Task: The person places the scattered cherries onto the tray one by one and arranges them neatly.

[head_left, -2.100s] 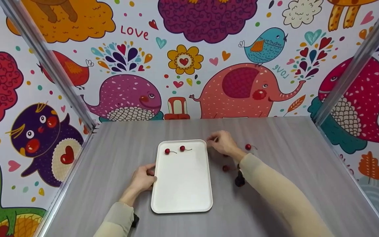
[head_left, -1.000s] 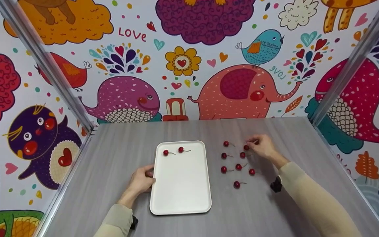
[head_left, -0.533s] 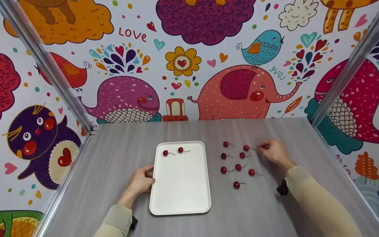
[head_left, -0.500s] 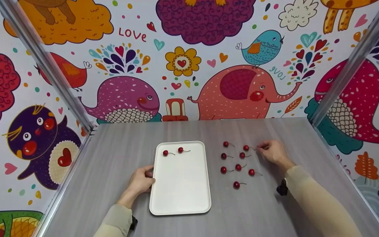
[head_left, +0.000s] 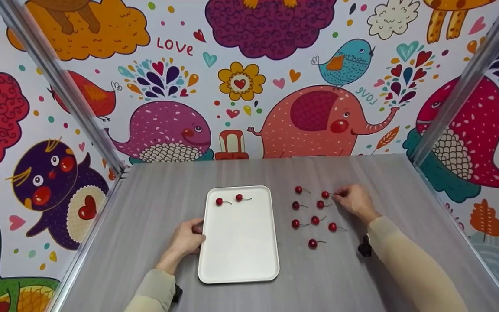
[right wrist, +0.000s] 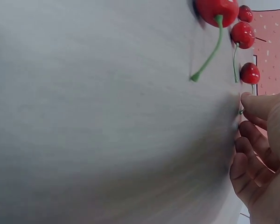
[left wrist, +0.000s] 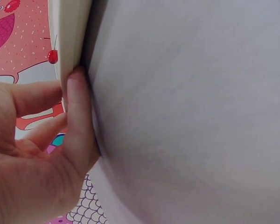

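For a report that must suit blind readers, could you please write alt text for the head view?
A person's right hand pinches the stem of one of eight red cherries on a gray wood-grain table, while the left hand holds a white rectangular tray bearing two more cherries. Behind stands a wall printed with cartoon animals.
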Tool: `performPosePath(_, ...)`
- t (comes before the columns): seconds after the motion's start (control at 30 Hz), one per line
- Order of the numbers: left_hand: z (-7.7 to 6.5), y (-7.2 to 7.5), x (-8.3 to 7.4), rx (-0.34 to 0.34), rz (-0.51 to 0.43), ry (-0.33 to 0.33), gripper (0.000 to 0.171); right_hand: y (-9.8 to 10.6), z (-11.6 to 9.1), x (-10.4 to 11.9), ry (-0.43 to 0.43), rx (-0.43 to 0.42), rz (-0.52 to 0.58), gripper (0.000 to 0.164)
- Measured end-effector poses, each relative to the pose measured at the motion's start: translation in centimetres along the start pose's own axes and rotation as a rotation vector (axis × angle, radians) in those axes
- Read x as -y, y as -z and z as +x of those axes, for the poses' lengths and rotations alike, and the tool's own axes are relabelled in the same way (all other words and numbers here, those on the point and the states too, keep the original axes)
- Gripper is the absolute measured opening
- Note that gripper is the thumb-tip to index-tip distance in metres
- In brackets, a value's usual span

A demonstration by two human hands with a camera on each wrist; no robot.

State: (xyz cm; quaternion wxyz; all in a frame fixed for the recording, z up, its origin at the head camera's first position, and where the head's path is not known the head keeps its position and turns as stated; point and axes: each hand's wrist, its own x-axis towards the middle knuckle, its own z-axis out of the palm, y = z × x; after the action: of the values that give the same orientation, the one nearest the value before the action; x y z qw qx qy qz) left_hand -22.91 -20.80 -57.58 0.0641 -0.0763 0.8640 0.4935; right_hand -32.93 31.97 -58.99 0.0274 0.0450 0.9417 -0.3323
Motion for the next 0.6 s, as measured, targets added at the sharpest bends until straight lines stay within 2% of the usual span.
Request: performPosePath(0.6, -0.04, -0.14, -0.04, 0.004, 0.001, 0.004, 0.066, -0.44, -0.04, -0.2, 0.083, -0.067, -0.051, 0.021)
